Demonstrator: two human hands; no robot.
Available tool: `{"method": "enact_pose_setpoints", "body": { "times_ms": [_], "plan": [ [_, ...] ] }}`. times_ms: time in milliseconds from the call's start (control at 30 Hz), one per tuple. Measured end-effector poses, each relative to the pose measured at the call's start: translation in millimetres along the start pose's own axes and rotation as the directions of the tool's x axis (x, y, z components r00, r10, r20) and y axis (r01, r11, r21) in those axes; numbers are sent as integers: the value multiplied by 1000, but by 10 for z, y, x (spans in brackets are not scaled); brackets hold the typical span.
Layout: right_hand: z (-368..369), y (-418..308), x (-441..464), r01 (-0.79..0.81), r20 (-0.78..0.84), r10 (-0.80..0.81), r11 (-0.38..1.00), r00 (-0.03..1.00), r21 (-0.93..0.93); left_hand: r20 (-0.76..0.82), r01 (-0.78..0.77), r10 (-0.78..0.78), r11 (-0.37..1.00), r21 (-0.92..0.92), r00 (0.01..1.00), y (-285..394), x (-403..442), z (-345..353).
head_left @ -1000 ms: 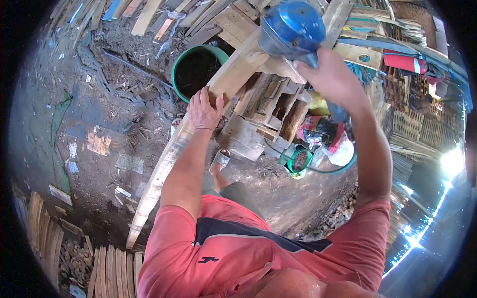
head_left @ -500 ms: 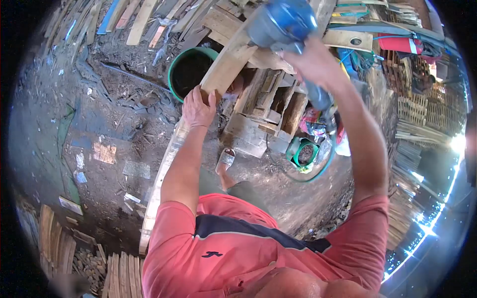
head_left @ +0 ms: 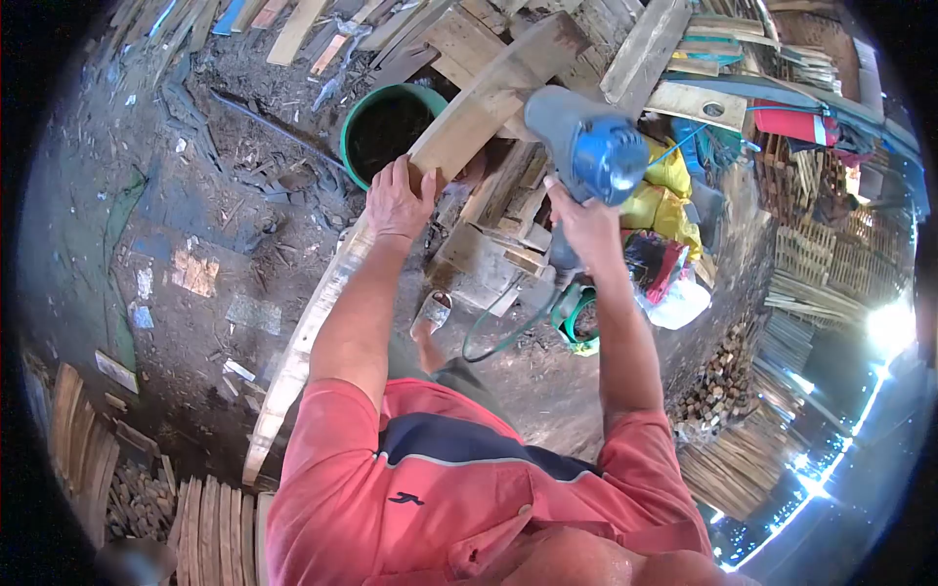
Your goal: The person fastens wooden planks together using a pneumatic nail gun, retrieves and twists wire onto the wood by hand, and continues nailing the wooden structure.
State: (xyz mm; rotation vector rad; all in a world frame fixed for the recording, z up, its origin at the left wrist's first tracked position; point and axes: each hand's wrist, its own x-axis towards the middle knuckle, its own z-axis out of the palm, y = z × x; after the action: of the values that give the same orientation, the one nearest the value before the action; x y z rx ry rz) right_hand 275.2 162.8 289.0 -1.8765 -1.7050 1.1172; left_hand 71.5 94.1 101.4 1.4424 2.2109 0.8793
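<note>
A long wooden plank (head_left: 469, 122) runs diagonally from the top middle down past my left side. My left hand (head_left: 399, 202) is wrapped over its edge, thumb on the near side. In my right hand (head_left: 589, 232) is a blue and grey nail gun (head_left: 611, 156), gripped by its handle. Its grey front end points up and left, beside the plank; I cannot tell whether it touches. A green air hose (head_left: 503, 342) curves below the gun. Beneath the plank stands a rough wooden stand (head_left: 489, 259), partly hidden by the gun and my hand.
A green bucket (head_left: 391, 127) sits behind the plank. A smaller green container (head_left: 578, 317) and a white bag (head_left: 677, 305) lie near my right arm. Yellow sacks (head_left: 669, 205) stand beyond. Stacked wood strips (head_left: 217, 532) fill the lower left, and scraps litter the ground.
My right hand has drawn the nail gun down towards me, and its body has turned. My left hand keeps its hold on the plank. The whole view has shifted slightly.
</note>
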Motion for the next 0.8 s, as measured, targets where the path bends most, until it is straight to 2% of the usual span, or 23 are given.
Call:
{"method": "enact_pose_setpoints", "body": {
  "times_ms": [33, 100, 267, 400, 500, 700, 800],
  "plan": [
    [-19, -192, 34, 52, -22, -53, 998, 998, -42, -9, 1, -1, 1000, -19, 1000, 12, 3, -5],
    [-44, -514, 90, -124, 5, 124, 992, 992, -20, -24, 10, -11, 999, -48, 1000, 23, -6, -37],
    [-269, -620, 219, -276, 280, 212, 937, 937, 215, 3, 2, -2, 997, -75, 1000, -30, 29, -44],
    [-207, -717, 194, -418, 279, 346, 869, 896, 264, -16, 5, -6, 997, -72, 1000, -33, 28, -43],
    [-140, -771, 198, -403, 177, 371, 892, 912, 207, -38, 10, -13, 997, -75, 999, -21, 19, -40],
    [-106, -810, 293, -341, 174, 311, 922, 934, 183, -12, 40, -41, 996, -77, 999, 5, 28, -87],
    [-175, -844, 336, -359, 154, 344, 930, 926, 82, -21, 33, -35, 996, -87, 999, -9, 22, -70]
  ]
}}
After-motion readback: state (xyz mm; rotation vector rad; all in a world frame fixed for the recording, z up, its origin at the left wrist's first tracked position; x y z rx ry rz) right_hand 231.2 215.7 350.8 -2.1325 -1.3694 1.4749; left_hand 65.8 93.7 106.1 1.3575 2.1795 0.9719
